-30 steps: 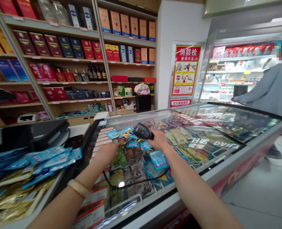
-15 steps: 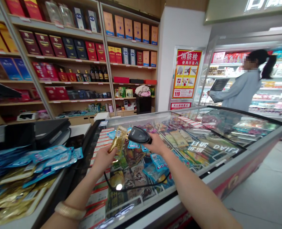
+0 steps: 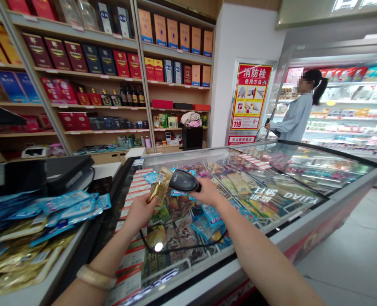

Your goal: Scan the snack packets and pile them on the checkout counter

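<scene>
My left hand [image 3: 143, 208] pinches a gold foil packet [image 3: 160, 185] by its lower end, holding it tilted above the glass lid of a chest freezer [image 3: 306, 250]. My right hand [image 3: 207, 191] is wrapped round the handle of a black barcode scanner [image 3: 184, 181], most of the handle being hidden by the fingers. The scanner's head points left, close beside the packet's upper part; whether they touch I cannot tell. A black cable [image 3: 188, 247] loops below both hands over the glass.
Blue packets [image 3: 70, 206] and gold packets [image 3: 19, 259] lie piled on the counter at left, near a black device [image 3: 59, 172]. Shelves of boxes [image 3: 75, 56] stand behind. Beyond the freezer, a person [image 3: 298, 112] in light blue stands by a lit display fridge [image 3: 344, 112].
The scanner and my right hand have shifted slightly left, nearer the packet. The person beyond the freezer has moved left, with the dark flat object now seen edge-on.
</scene>
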The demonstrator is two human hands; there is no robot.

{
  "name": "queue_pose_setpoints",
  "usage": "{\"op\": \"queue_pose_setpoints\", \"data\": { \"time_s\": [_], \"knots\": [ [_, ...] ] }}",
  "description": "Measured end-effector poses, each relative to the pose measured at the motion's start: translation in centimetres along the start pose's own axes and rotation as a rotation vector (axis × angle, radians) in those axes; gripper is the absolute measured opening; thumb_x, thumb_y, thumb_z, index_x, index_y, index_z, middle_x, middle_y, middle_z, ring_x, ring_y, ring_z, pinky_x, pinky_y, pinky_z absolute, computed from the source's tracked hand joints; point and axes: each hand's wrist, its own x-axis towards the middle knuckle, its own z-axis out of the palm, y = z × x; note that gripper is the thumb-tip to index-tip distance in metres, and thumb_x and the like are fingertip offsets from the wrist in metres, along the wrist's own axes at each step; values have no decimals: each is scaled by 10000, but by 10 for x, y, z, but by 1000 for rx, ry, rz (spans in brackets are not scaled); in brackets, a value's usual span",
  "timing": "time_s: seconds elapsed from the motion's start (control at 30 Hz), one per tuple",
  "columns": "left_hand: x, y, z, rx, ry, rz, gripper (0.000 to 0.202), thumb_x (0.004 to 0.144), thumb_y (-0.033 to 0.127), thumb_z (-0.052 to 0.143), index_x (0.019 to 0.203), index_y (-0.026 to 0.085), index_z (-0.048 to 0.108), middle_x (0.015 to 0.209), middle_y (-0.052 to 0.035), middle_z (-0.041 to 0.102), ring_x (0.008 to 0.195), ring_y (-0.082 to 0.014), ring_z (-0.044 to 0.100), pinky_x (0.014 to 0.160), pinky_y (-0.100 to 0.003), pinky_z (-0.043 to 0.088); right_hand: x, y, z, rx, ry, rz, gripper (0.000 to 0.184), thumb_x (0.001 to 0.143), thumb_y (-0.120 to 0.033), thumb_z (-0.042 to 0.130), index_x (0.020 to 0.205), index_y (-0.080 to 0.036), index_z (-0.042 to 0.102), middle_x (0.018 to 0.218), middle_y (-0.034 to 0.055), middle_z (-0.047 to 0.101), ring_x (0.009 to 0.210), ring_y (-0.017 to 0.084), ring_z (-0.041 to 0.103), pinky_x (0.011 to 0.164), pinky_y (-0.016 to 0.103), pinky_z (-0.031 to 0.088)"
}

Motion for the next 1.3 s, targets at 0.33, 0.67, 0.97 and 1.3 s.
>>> {"op": "queue_pose_setpoints", "data": {
  "time_s": [0.33, 0.67, 0.97, 1.3],
  "knots": [
    [2, -1, 0, -23, -10, -8, 271, 763, 387, 474, 798, 177, 641, 597, 13, 607, 569, -187, 632, 481, -244, 398, 0, 1, 0, -38, 1, -6, 334, 687, -327, 686, 1002, -217, 701, 898, 45, 735, 904, 254, 681, 738, 287, 477],
    [-1, -1, 1, -76, -6, -19, 278, 775, 367, 483, 826, 159, 662, 584, 21, 605, 527, -163, 606, 498, -247, 439, -1, 5, 1, -22, 3, -17, 341, 690, -294, 671, 1022, -219, 693, 907, 33, 735, 880, 236, 678, 745, 278, 474],
    [2, 4, -42, -44, 196, 53, 392, 791, 344, 461, 1050, 128, 661, 860, -57, 715, 703, -184, 639, 637, -276, 510, -6, 11, -1, -72, 93, -30, 256, 697, -290, 621, 925, -199, 692, 832, 60, 722, 785, 226, 669, 700, 276, 459],
    [-23, -31, -187, 415, 561, -69, 506, 789, 380, 467, 1218, 139, 585, 822, -48, 700, 762, -195, 618, 691, -261, 450, -8, 15, 0, -136, 142, -33, 221, 708, -334, 581, 861, -208, 677, 762, 50, 704, 724, 222, 659, 640, 269, 438]
  ]
}}
